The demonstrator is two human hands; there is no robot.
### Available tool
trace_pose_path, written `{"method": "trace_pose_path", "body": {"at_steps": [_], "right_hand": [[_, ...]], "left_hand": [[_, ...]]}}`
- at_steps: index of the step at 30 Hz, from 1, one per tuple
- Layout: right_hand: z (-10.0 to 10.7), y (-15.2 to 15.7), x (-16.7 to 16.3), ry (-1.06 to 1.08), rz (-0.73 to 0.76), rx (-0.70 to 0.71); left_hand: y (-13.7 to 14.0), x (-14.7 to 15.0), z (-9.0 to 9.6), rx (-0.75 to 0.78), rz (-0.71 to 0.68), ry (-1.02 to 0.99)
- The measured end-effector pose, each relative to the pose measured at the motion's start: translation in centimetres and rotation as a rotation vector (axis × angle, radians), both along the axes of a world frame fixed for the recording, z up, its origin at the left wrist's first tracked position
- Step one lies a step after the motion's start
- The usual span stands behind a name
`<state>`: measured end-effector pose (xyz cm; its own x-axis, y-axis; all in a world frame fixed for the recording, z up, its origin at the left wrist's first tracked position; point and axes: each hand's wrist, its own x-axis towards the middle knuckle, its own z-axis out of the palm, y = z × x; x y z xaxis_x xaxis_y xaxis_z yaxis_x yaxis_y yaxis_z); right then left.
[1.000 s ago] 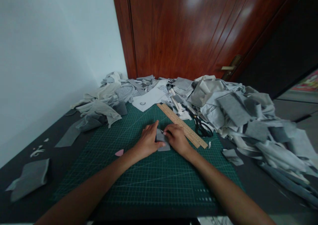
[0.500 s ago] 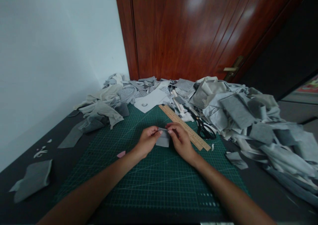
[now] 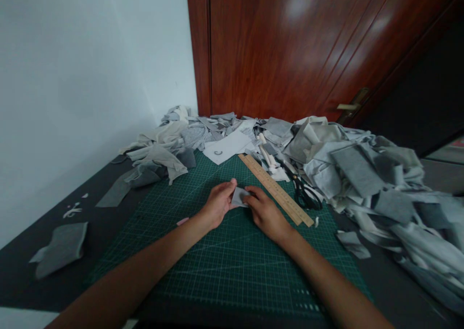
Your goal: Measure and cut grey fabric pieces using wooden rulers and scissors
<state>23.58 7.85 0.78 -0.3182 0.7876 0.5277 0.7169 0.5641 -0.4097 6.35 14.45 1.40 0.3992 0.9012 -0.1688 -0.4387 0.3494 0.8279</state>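
Note:
Between my hands is a small grey piece of fabric (image 3: 239, 196), held above the green cutting mat (image 3: 217, 271). My left hand (image 3: 218, 203) is closed on its left side, the thumb up along the edge. From the right, my right hand (image 3: 264, 208) grips it with bent fingers over its surface. Beneath my left wrist, a pink scrap (image 3: 182, 221) lies on the mat, partly covered. Two wooden rulers (image 3: 275, 189) lie side by side to the right, beyond my right hand. Black-handled scissors (image 3: 304, 193) rest beside them.
Heaps of grey and off-white fabric scraps (image 3: 357, 167) line the back and right of the dark table. White paper (image 3: 228, 146) lies at the mat's far edge. Grey cloth (image 3: 63, 246) and small white bits (image 3: 72, 210) are at left. Behind are a wall and a wooden door (image 3: 275, 53).
My hands have turned the fabric piece from hanging upright to a tilted position, and my right fingers moved onto its face. The view has shifted slightly left.

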Motion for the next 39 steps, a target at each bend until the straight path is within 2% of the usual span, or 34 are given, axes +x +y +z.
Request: {"method": "trace_pose_path", "body": {"at_steps": [3, 6, 10, 12, 15, 18, 21, 26, 34, 39], "right_hand": [[0.1, -0.2, -0.3, 0.020, 0.021, -0.019], [0.3, -0.5, -0.7, 0.111, -0.035, -0.045], [0.4, -0.3, -0.9, 0.375, -0.166, -0.055], [0.4, 0.1, -0.7, 0.494, -0.211, -0.108], [0.4, 0.6, -0.4, 0.512, -0.129, -0.242], [0.4, 0.8, -0.4, 0.599, -0.081, -0.316], [0.2, 0.7, -1.0, 0.854, -0.131, -0.310], [0.3, 0.3, -2.3, 1.125, -0.184, -0.321], [1.3, -0.1, -2.5, 1.160, -0.163, -0.374], [1.0, -0.1, -2.3, 1.103, -0.182, -0.356]], "left_hand": [[0.0, -0.2, -0.3, 0.037, 0.019, 0.057], [0.0, -0.2, -0.7, 0.077, 0.018, 0.102], [0.2, 0.3, -1.4, 0.216, -0.038, 0.105], [0.1, 0.5, -1.7, 0.323, -0.073, 0.125], [-0.3, 0.5, -1.8, 0.521, -0.075, 0.242], [-0.8, 0.5, -1.3, 0.644, 0.022, 0.330], [-1.1, 0.5, -0.5, 0.562, 0.135, 0.291], [-1.5, 0.5, 0.4, 0.373, -0.039, 0.261], [-1.1, 0.5, 0.1, 0.476, 0.059, 0.292], [-1.0, 0.4, -0.1, 0.494, 0.071, 0.325]]}}
